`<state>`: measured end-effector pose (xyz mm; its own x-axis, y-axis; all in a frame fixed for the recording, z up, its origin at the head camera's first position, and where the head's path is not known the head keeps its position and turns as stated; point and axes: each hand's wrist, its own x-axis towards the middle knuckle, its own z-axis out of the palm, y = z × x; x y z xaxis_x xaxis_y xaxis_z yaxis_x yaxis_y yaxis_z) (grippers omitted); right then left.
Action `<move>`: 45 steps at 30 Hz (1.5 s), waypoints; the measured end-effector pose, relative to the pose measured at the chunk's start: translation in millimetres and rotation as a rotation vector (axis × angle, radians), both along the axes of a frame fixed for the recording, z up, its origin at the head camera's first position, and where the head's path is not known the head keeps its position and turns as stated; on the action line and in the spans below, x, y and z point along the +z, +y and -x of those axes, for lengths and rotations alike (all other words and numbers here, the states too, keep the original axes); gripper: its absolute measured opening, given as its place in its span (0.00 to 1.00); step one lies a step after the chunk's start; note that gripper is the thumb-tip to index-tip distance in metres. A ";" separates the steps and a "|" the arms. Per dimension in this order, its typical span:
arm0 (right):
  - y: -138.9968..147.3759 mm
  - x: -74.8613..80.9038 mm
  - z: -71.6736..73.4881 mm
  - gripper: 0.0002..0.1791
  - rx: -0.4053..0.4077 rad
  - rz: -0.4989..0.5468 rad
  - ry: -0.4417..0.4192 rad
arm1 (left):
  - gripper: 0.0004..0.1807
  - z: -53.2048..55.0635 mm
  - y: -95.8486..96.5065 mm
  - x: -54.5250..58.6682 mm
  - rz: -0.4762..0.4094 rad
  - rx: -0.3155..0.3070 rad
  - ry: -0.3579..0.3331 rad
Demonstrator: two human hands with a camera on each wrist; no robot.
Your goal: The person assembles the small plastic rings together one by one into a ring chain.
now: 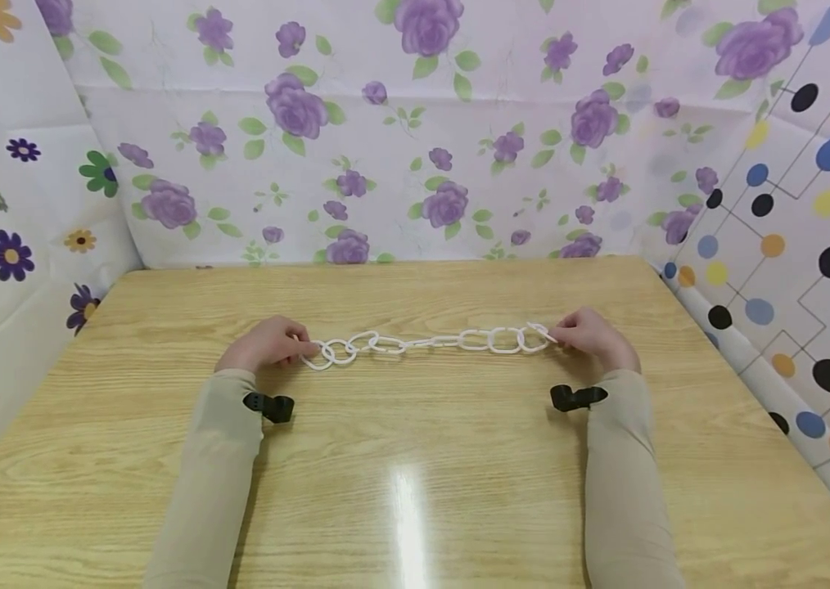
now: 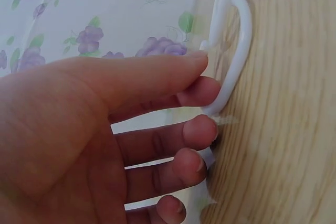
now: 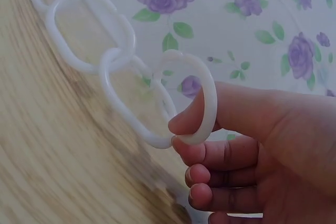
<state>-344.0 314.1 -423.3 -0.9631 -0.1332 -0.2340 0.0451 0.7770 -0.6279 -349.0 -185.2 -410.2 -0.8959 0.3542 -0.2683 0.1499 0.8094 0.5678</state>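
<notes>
A white chain of several oval plastic links (image 1: 507,340) stretches from side to side across the wooden table, between the two hands. At its left end, the left hand (image 1: 268,343) pinches the last link (image 2: 242,51) between thumb and forefinger. The right hand (image 1: 592,335) pinches the link at the other end (image 3: 210,93) between thumb and forefinger, and its other fingers are curled below. Near the right hand the links hang at varied angles; the middle ones look nearly edge-on in the head view. Whether the middle links touch the table is hard to tell.
The wooden table (image 1: 489,474) has a bright reflection near its front. Behind it hangs a cloth with purple flowers (image 1: 444,204). Patterned cloths line the left side (image 1: 24,204) and the right side (image 1: 791,270). A black wrist mount (image 1: 577,398) sits on each sleeve.
</notes>
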 end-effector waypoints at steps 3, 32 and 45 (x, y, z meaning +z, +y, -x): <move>2.3 -1.7 0.7 0.19 -0.004 -0.019 -0.006 | 0.14 -0.5 -1.5 -0.2 -0.004 0.005 -0.002; -23.8 0.8 4.3 0.18 0.117 -0.155 0.015 | 0.17 2.6 10.1 -3.8 0.037 0.025 0.022; -20.9 -6.0 8.4 0.13 0.080 -0.060 -0.007 | 0.14 5.6 8.4 -2.5 0.015 0.045 0.090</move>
<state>-352.4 293.3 -429.2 -0.9482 -0.1952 -0.2505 -0.0145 0.8146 -0.5799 -354.6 -176.8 -412.8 -0.9314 0.3099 -0.1908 0.1636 0.8248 0.5413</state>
